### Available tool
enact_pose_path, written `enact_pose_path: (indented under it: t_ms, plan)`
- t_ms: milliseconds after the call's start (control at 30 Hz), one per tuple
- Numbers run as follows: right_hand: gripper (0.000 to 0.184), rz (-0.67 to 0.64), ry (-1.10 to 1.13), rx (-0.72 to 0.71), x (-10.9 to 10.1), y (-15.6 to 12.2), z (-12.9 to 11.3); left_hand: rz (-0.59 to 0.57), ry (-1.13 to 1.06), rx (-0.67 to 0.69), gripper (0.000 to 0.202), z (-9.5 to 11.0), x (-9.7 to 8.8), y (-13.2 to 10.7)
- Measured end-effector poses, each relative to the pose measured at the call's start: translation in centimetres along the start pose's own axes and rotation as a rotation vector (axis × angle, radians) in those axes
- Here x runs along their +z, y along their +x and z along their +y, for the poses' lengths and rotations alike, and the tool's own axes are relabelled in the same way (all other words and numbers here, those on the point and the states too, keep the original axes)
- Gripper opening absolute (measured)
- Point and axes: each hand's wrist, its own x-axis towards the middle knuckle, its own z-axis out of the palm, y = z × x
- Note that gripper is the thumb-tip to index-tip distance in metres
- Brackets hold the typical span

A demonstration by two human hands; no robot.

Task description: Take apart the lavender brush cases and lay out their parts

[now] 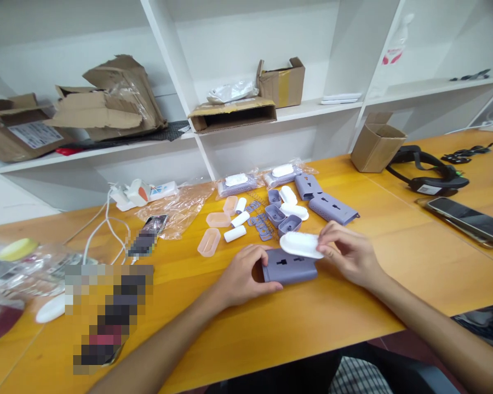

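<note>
My left hand (246, 274) grips the left end of a grey-purple plastic housing (290, 268) with keyhole-shaped slots, which rests on the table. Between the fingers of my right hand (349, 254) is a white oval plastic piece (299, 244), held just above the housing and covering part of its far edge. Whether the two parts touch, I cannot tell. Beyond them lie grey cups (290, 225), more white oval pieces (294, 212), small grey flat parts (263, 225), white cylinders (235, 234) and peach translucent cups (209, 242). Two similar housings (333, 208) sit at the back right.
Two plastic-wrapped units (238, 184) stand along the back. Phones (148, 235) and white cables (107, 221) lie to the left. On the right are a cardboard box (378, 143), a black headset (429, 171) and another phone (470, 219). Shelves (304, 112) rise behind the table.
</note>
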Motion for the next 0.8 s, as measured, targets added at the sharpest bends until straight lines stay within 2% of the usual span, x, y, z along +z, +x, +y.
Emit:
enact_pose_path:
  t_ms: [100,300,500,633,800]
  plan:
    - [0.007,0.104,-0.06,0.01,-0.6,0.2,0.1,0.017,0.022,-0.005,0.052,-0.3,-0.2,0.0]
    - [0.011,0.125,-0.333,0.056,-1.4,0.3,1.2,0.001,0.015,0.051,0.05,-0.3,-0.5,0.1]
    - [0.017,-0.125,-0.441,0.164,-1.7,-0.2,3.5,-0.014,0.016,0.047,0.048,-0.4,-0.5,0.1]
    - [0.01,-0.142,-0.496,0.17,-1.4,-0.6,4.2,-0.024,0.004,0.048,0.048,-0.5,-0.4,-0.1]
    - [0.034,-0.2,-0.548,0.133,-1.0,-1.0,4.2,-0.089,-0.018,0.075,0.049,-0.2,-0.5,-0.3]
